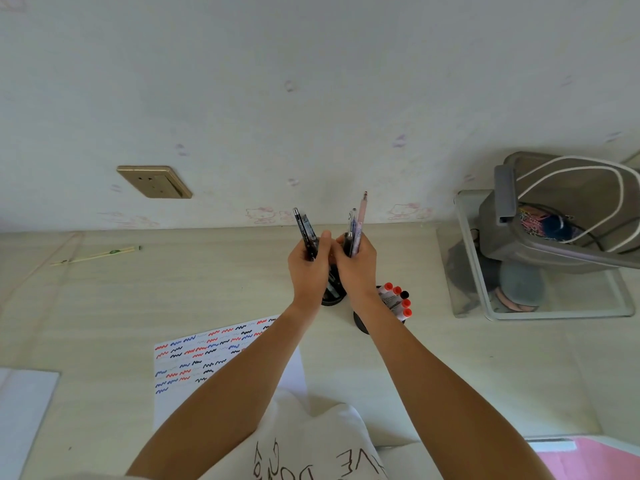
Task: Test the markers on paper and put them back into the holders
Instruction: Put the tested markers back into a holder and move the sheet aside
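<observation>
My left hand grips a bunch of dark pens that stick up above it. Beside it my right hand grips another bunch, with a pink pen and a bluish one among them. Both hands are over a black round holder, which they mostly hide. A second black holder to the right is packed with white markers with red and black caps. A white paper sheet covered in red, blue and black squiggles lies on the desk under my left forearm.
A clear box holding a grey bag stands at the right against the wall. A pair of chopsticks lies at the far left. White paper lies at the left edge, a pink sheet at the bottom right.
</observation>
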